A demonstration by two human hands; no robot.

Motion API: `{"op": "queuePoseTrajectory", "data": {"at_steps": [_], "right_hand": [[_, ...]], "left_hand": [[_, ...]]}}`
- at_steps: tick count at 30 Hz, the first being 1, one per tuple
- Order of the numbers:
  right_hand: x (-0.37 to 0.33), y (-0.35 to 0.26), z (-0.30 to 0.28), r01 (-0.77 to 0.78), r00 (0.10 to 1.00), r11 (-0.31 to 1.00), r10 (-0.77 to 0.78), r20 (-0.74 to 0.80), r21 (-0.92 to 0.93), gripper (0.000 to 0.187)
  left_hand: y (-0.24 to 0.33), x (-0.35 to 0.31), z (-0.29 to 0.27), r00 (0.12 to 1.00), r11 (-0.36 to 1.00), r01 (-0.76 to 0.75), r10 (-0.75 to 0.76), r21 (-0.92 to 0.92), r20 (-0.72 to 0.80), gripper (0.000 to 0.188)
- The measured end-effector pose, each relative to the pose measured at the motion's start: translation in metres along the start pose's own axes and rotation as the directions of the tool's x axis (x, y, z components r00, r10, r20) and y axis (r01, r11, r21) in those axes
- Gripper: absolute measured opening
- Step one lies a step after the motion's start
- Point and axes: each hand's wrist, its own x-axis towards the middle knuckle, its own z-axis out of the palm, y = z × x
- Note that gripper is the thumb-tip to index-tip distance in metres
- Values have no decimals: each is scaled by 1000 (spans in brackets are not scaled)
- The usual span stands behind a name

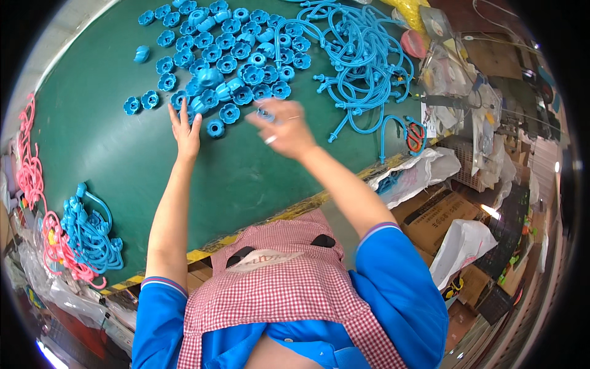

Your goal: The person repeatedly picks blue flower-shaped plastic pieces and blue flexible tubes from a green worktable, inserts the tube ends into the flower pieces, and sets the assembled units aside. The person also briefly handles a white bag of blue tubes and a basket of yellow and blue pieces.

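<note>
Above the red-checked apron (289,289), the left hand (185,130) lay spread by the blue flower-shaped caps (230,61) on the green bench (110,147), while the blurred right hand (284,128) seemingly pinched one cap (265,114), judged mid-pick, needing a firm grip.

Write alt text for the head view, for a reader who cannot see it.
Seen from above, a person's left hand rests flat at the edge of a heap of blue flower-shaped plastic caps on a green table, while the blurred right hand holds a small blue piece. Blue tubes lie tangled to the right.
</note>
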Motion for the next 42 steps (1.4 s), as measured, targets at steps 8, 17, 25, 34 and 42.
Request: {"op": "queuePoseTrajectory", "data": {"at_steps": [8, 17, 25, 34, 42], "right_hand": [[-94, 266, -68, -654, 57, 154, 986, -154, 740, 81], [-71, 109, -73, -606, 633, 376, 761, 139, 701, 28], [-58, 103, -134, -623, 662, 515, 748, 45, 589, 32], [-72, 86, -162, -328, 559, 358, 819, -126, 874, 33], [-75, 53, -151, -207, 502, -353, 762, 409, 912, 38]], "left_hand": [[124, -77, 35, 969, 844, -121, -14, 522, 246, 69], [136, -96, 69, 976, 891, -169, 90, 422, 200, 55], [171, -101, 116, 854, 783, -410, 150, 468, 497, 52], [154, -93, 111, 895, 839, -233, -12, 491, 446, 50], [158, -108, 58, 615, 450, 775, -697, -443, 368, 41]]}}
